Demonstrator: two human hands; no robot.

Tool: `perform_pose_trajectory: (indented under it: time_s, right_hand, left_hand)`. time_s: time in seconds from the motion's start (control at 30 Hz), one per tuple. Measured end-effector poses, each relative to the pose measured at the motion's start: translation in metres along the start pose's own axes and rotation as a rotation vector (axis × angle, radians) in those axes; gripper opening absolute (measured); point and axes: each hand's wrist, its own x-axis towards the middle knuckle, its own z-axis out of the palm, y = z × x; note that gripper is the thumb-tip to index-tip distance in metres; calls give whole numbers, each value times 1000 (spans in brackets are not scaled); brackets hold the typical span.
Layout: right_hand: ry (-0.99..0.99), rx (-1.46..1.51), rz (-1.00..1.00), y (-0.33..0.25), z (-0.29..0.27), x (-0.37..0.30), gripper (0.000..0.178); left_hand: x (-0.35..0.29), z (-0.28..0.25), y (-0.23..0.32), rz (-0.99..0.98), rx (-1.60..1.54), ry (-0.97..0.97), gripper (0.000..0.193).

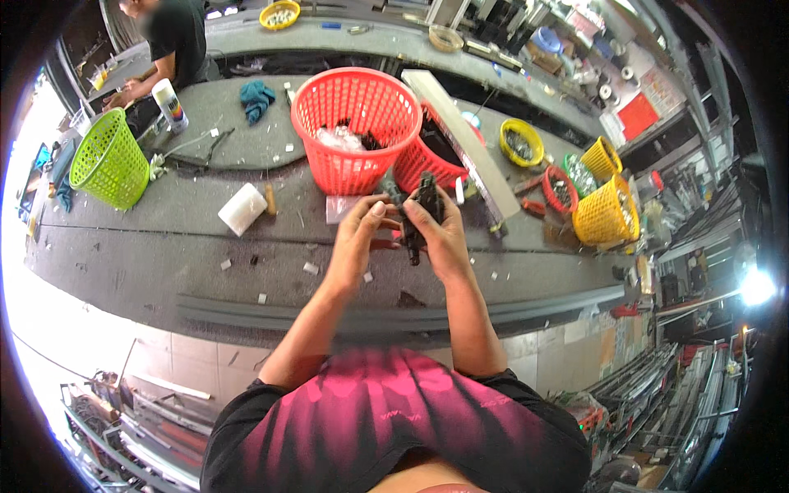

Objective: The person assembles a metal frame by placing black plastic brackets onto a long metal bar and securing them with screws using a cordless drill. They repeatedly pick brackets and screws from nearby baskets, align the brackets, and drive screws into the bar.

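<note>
Fingers of the right hand point(438, 232) clasp a knobbly, elongated black part point(426, 199); whether the left hand point(359, 230), just beside, grips anything is unclear. Beyond the fingertips, a red perforated basket point(349, 171) holds white and black pieces point(341, 139). A scuffed grey worktable point(164, 255) spreads below them; long bars point(699, 394) lie well to their right.

Lime-green basket point(113, 164): 1 | large red baskets point(349, 168) point(417, 174): 2 | spray can point(170, 107): 1 | teal cloth point(256, 100): 1 | white block point(242, 209): 1 | wearer's hands point(355, 234) point(446, 242): 2
</note>
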Motion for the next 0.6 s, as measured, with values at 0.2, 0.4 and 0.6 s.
perform_pose_trajectory:
  time_s: [0.2,0.4,0.6]
  right_hand:
    - [-34,-678,41,32,-3,-39,32]
    - [-50,-565,95,44,-8,-36,33]
    - [-170,-280,217,44,-7,-40,21]
  left_hand:
    - [-40,-17,-74,-468,-609,183,53]
    - [-51,-44,-93,-502,-612,248,39]
    - [-71,-86,-81,-423,-234,261,33]
